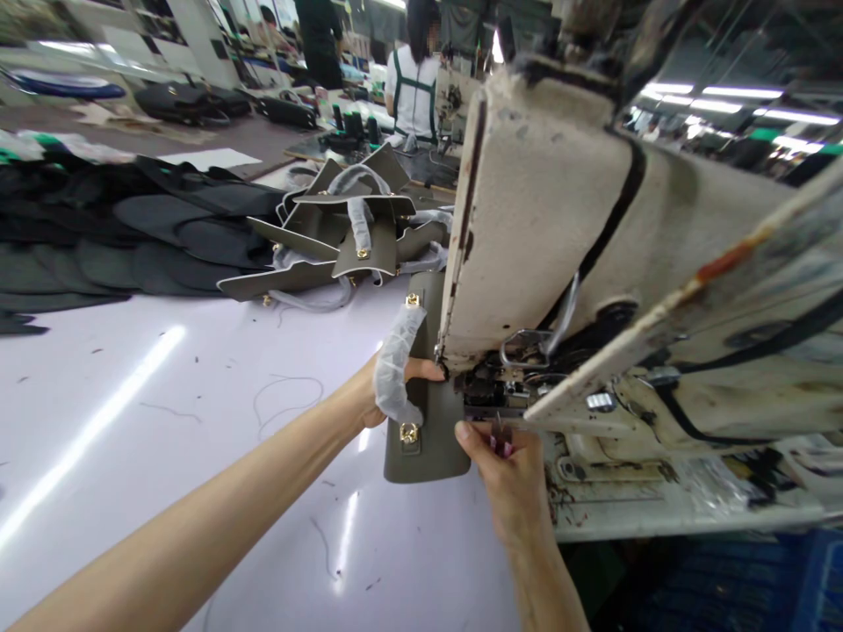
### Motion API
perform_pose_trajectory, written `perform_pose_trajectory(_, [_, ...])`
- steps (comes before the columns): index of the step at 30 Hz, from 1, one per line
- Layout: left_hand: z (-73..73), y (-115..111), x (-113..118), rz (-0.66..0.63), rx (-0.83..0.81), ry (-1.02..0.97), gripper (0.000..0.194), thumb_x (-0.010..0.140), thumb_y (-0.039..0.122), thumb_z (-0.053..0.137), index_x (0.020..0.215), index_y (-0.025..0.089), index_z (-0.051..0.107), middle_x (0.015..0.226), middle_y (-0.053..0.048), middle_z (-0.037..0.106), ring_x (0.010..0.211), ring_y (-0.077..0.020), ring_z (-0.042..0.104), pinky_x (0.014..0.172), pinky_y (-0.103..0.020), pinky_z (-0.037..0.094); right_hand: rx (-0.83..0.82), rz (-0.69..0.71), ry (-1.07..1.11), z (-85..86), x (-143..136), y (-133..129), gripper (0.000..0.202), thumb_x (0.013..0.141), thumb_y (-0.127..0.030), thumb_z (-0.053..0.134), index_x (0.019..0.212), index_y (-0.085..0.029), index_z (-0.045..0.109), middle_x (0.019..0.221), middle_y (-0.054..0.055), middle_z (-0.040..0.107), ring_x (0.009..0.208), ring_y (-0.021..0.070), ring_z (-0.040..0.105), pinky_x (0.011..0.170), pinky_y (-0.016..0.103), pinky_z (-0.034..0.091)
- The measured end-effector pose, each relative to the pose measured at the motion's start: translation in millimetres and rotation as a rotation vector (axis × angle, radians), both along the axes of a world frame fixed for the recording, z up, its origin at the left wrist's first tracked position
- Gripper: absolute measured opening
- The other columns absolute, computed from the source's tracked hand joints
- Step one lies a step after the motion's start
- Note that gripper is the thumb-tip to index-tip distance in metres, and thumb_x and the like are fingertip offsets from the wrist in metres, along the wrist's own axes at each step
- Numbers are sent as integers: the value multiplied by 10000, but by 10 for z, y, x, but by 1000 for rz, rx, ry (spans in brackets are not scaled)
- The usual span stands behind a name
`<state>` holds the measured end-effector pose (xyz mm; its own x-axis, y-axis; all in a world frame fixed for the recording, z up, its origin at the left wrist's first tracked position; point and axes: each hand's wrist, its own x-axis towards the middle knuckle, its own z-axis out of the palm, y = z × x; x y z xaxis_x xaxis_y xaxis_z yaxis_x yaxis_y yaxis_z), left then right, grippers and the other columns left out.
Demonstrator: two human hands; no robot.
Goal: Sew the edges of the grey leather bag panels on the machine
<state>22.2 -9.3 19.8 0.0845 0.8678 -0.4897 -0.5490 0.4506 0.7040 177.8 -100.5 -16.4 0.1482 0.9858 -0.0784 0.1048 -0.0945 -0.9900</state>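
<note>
A grey-green bag panel (438, 448) lies at the sewing machine (527, 219), its right edge by the needle area. Its top handle (395, 364) is wrapped in white protective film and joined by gold-coloured fittings. My left hand (421, 370) reaches under the handle, one finger stretched across the panel up to the machine's foot; its other fingers are largely hidden. My right hand (504, 470) has its thumb on the panel's near right edge. Between that hand's fingers sits a small pointed metal tool with pink parts, like thread snips (501, 434).
Similar bag pieces with wrapped handles (359, 228) are heaped behind the panel. Dark cut pieces (132, 228) are piled at the left. Loose threads lie on the white tabletop (198, 421). A rusty bar (691, 290) slants across the right. A person (414, 92) is further back.
</note>
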Motion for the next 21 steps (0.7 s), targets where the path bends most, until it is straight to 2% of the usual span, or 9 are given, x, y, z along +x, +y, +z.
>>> perform_pose_trajectory(3, [-51,78,-31,-172,-14,12,177,533,20,740,680,118,724,673,-85,728,559,-253,704,500,-335,605,-32,-31,25,-2,-39,-26,429,790,-423,706,508,-166,510,551,-59,230,546,88,211,507,252,178])
perform_pose_trajectory(7, [-89,190,-63,-211,12,-25,159,599,10,671,697,130,709,672,-44,730,573,-216,709,549,-310,620,-91,-80,102,-19,-93,-49,358,761,-431,736,577,-134,658,499,-65,275,499,73,211,474,242,178])
perform_pose_trajectory(13, [-21,324,-90,-317,33,8,127,637,10,630,652,120,691,619,-48,706,546,-239,701,510,-324,616,-90,-155,187,-44,-184,9,348,762,-436,758,628,-116,730,489,-25,476,471,76,334,452,224,259])
perform_pose_trajectory(17, [-75,433,-103,-338,57,14,81,643,54,652,666,112,705,620,-72,704,565,-265,702,532,-370,624,-89,-258,208,-55,-284,9,351,762,-444,763,680,-103,757,453,-40,423,469,83,333,438,224,254])
perform_pose_trajectory(19, [-120,477,-104,-331,65,19,70,645,64,656,665,113,703,611,-71,699,557,-257,697,533,-366,624,-108,-302,230,-67,-357,-15,364,750,-458,770,692,-100,753,472,-50,404,466,70,278,432,227,222])
perform_pose_trajectory(21, [-147,500,-99,-320,71,25,75,646,59,652,663,117,697,600,-62,692,546,-245,691,524,-350,621,-122,-327,268,-82,-443,-41,384,735,-470,778,621,-113,692,495,-67,350,475,59,217,433,227,185])
